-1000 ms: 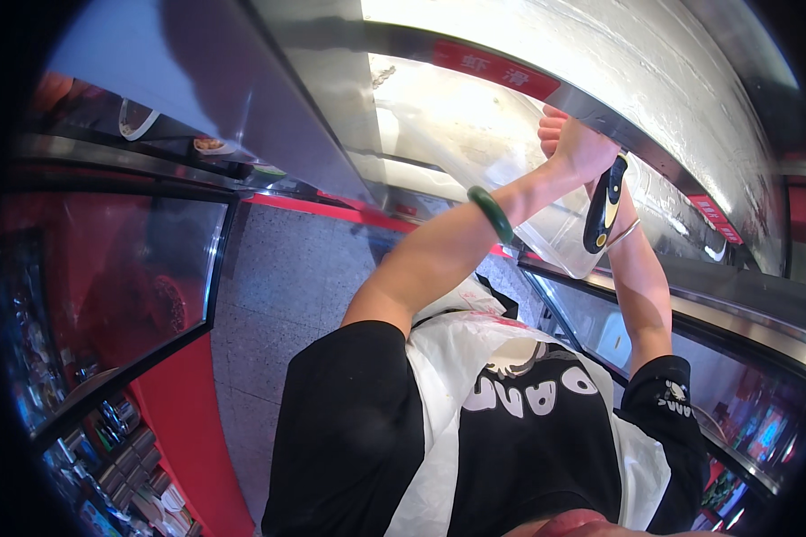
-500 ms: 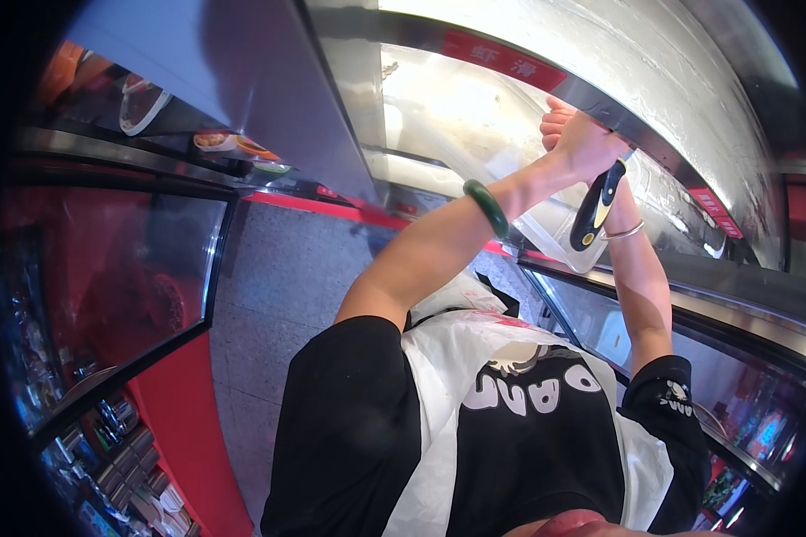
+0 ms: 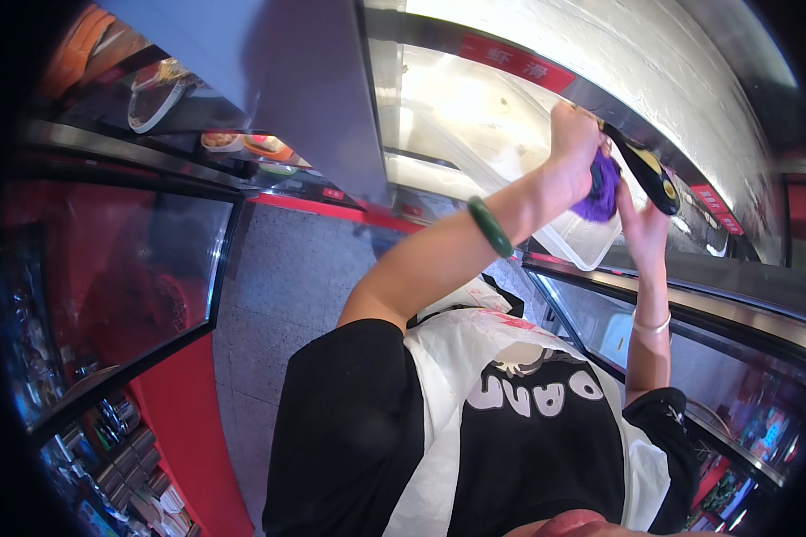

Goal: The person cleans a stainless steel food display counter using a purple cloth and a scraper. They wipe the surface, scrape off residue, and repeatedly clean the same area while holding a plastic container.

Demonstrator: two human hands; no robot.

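Just ahead of the person, a shaggy purple bundle (image 3: 605, 190) hangs between the two hands, tucked against the underside of the left hand (image 3: 575, 148), whose fingers are curled; I cannot tell from here how firmly they grip it. Beside the bundle a black-and-cream handle (image 3: 643, 166) slants from the left hand's fingertips down to the right hand (image 3: 645, 224). The right hand's thumb points up near the bundle, the other fingers partly hidden by the handle, so I can't tell whether this hand grips anything.

Below and behind the bundle is a clear plastic tub (image 3: 587, 262), its rounded corner toward the person. Beyond it runs a metal edge with a red label (image 3: 518, 63). A green bangle (image 3: 490, 227) circles the left forearm, a silver bracelet (image 3: 653, 324) the right wrist. The person wears a white apron (image 3: 434, 438) over a black shirt (image 3: 537, 456). To the left lies a grey tiled floor (image 3: 282, 286), bordered by a red panel (image 3: 188, 430).
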